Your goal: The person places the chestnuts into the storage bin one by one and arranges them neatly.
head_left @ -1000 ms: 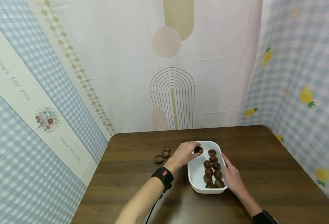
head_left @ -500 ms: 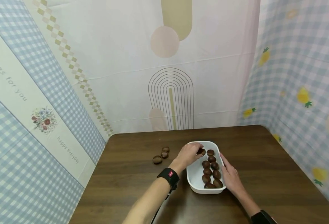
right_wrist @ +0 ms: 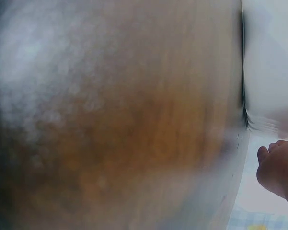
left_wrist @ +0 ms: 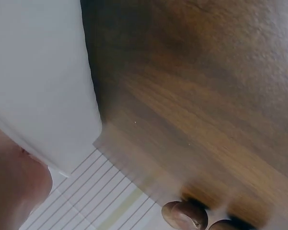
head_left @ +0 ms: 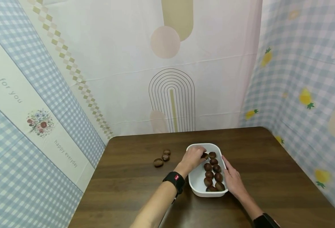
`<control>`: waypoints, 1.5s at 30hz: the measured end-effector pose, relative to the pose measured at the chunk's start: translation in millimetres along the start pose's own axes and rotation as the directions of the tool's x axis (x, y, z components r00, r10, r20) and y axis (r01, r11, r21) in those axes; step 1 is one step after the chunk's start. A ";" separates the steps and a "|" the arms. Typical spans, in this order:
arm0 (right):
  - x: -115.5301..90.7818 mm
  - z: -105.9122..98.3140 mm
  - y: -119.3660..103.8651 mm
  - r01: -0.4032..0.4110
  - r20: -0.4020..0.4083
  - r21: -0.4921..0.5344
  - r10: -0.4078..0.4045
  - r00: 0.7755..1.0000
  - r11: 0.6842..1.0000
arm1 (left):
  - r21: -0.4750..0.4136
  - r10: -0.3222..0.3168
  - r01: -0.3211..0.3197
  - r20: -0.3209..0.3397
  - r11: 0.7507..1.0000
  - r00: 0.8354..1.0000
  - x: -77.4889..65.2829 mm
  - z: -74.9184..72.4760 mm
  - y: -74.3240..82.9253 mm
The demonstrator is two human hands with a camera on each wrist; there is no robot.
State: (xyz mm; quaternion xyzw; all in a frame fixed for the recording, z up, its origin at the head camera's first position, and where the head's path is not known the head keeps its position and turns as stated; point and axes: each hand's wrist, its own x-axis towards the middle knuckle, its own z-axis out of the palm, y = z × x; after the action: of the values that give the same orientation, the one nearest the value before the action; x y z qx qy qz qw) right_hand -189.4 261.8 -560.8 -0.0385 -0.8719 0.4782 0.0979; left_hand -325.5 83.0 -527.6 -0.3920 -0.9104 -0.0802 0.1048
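Over the far end of a white rectangular container [head_left: 195,185], my left hand [head_left: 192,157] pinches a chestnut [head_left: 204,156] beside the top of the rows. Several brown chestnuts [head_left: 209,174] lie inside in two rough columns along the right side. My right hand [head_left: 233,180] holds the container's right wall, its fingers along the outside and its thumb at the rim. In the left wrist view part of the left hand [left_wrist: 19,187] shows past the container's edge, while its fingertips are hidden. The right wrist view is blurred, with some fingers [right_wrist: 278,167] near the container.
Three loose chestnuts [head_left: 158,162] lie on the brown wooden table [head_left: 122,180], left of the container. Patterned cloths [head_left: 213,85] hang behind the table and along both sides.
My left hand has moved slightly right and lower into the container with its chestnut, now close to the rows. The right hand keeps its place on the wall. The head view has shifted a little.
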 end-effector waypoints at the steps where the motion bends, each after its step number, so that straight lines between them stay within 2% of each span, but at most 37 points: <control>1: 0.1 0.4 -0.4 -0.001 -0.001 0.001 0.001 1.000 1.000 | 0.005 -0.001 0.001 0.002 1.000 1.000 0.0 0.4 0.0; 6: 0.0 1.6 -2.0 0.005 -0.006 -0.004 -0.005 1.000 1.000 | 0.020 -0.004 0.004 0.014 1.000 1.000 0.5 1.0 0.4; 14: 1.4 4.9 -2.1 0.024 -0.025 -0.003 -0.025 0.999 1.000 | 0.049 -0.058 0.054 0.081 0.997 0.995 -0.4 2.5 2.1; 20: 1.8 4.2 -1.0 0.015 -0.016 -0.004 -0.015 1.000 1.000 | -0.026 -0.050 0.052 0.047 0.998 0.998 -3.1 -1.3 1.3; 26: 0.8 1.7 0.2 0.000 -0.010 -0.010 0.000 1.000 1.000 | -0.108 -0.032 0.033 0.018 0.994 0.999 -6.5 -15.2 -6.4; 33: -0.3 0.3 2.0 0.014 -0.013 -0.019 -0.014 1.000 1.000 | -0.182 -0.016 0.011 -0.026 0.983 1.000 -21.2 -40.6 -33.8; 38: -0.6 0.3 2.7 0.033 -0.020 -0.031 -0.034 0.999 0.999 | -0.167 -0.069 0.058 -0.065 0.984 0.996 -37.8 -56.3 -64.2; 45: -1.2 0.1 0.9 0.023 -0.007 -0.041 -0.024 1.000 0.999 | -0.164 -0.146 0.132 -0.074 0.977 0.987 -70.8 -73.2 -107.4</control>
State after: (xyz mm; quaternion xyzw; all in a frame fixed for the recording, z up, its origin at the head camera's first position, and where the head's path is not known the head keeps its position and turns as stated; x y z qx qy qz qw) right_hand -188.2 262.0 -561.8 -0.0321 -0.8816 0.4588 0.1061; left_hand -347.1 -56.1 -481.8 -0.3306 -0.9211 -0.1763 0.1061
